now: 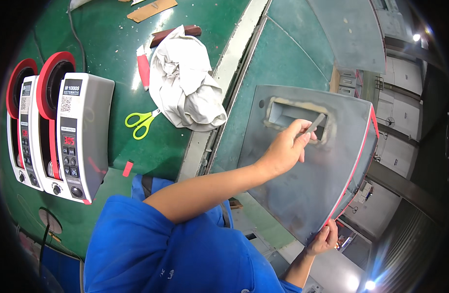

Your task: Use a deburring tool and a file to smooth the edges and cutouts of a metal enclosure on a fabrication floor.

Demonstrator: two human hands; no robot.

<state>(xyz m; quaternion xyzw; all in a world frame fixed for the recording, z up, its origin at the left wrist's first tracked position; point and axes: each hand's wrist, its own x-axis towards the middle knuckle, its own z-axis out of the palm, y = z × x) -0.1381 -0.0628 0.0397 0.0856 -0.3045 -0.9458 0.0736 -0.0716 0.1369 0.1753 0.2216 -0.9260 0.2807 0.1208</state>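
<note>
A large grey metal box (302,190) has a rectangular recessed opening (283,115) in its face, with tan, rough-looking patches round the rim. My left hand (288,146) pinches a narrow flat grey strip (316,123), which may be a file, and holds it over the right end of the opening. Red tape (350,176) runs down the box's right edge. Low on that edge, my right hand (324,238) grips the box with curled fingers; its far fingertips are hidden.
On the green table (112,29) stand two tape dispensers (83,136) with red rolls. A crumpled white cloth (183,78), yellow-green scissors (142,123), a red-handled tool (143,68) and a brown block (175,34) lie near the table's edge. Another grey panel (354,29) stands behind the box.
</note>
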